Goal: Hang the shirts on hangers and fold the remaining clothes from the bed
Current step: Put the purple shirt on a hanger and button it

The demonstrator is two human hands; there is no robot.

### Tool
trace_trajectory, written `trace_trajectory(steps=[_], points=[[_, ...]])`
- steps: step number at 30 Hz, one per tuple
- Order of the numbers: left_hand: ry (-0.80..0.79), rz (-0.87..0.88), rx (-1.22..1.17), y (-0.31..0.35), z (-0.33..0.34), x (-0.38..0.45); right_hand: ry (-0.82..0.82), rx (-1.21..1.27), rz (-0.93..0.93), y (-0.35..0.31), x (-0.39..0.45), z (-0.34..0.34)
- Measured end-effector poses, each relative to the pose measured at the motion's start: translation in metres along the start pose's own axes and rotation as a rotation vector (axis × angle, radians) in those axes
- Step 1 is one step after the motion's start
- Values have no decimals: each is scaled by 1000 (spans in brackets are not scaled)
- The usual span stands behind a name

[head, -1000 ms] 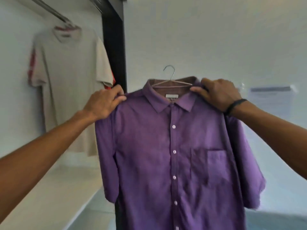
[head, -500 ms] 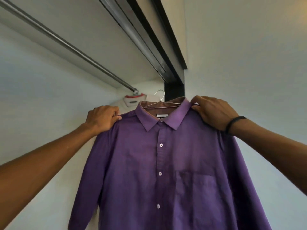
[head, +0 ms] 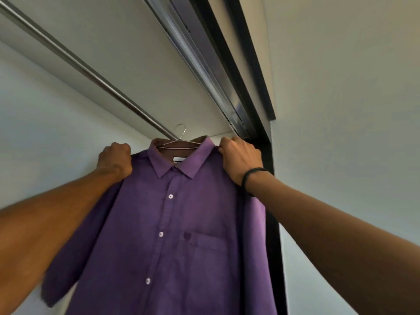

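Both hands are up in front of me in the head view: left hand [head: 114, 160] is curled tight round the shoulder of the purple shirt [head: 172, 242], bunching the cloth at the seam, and right hand [head: 241, 158] grips the opposite shoulder just beside the collar [head: 181, 162], fingers folded over the fabric. A black band [head: 250, 176] sits on my right wrist. The shirt is on a thin wire hanger [head: 179, 142] whose bar shows inside the open neck and whose hook stands up above the collar, close under the far end of the metal closet rod [head: 91, 73]; I cannot tell whether the hook touches the rod or sits just short of it. Inside the neck there is a small white label [head: 179, 159] (some dark marks on it, too small and blurred for me to read). The shirt faces me, buttoned down the front with pale buttons [head: 161, 234], a chest pocket [head: 210, 248] on my right side with a small dark emblem [head: 187, 235] just beside its top corner, shape not legible. Short sleeves hang down behind my forearms. Above, the rod runs diagonally from the upper left, and a sliding-door track [head: 204, 64] with a black frame [head: 271, 201] runs alongside it and down the wall to the right of the shirt.
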State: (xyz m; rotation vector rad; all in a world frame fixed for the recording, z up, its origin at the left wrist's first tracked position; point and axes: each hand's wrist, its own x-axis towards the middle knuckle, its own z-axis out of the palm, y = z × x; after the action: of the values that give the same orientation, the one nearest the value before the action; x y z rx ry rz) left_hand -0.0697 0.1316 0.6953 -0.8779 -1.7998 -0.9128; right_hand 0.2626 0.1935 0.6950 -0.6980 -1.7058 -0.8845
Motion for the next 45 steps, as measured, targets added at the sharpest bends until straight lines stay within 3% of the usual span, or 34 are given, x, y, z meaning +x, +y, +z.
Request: trace_trajectory(steps=[19, 35, 45], points=[[-31, 33, -59, 28, 135, 71, 93, -42, -56, 27, 43, 113], [11, 85, -84, 55, 187, 116, 103, -142, -30, 35, 81, 137], [3, 92, -73, 41, 206, 123, -6, -193, -37, 8, 102, 137]])
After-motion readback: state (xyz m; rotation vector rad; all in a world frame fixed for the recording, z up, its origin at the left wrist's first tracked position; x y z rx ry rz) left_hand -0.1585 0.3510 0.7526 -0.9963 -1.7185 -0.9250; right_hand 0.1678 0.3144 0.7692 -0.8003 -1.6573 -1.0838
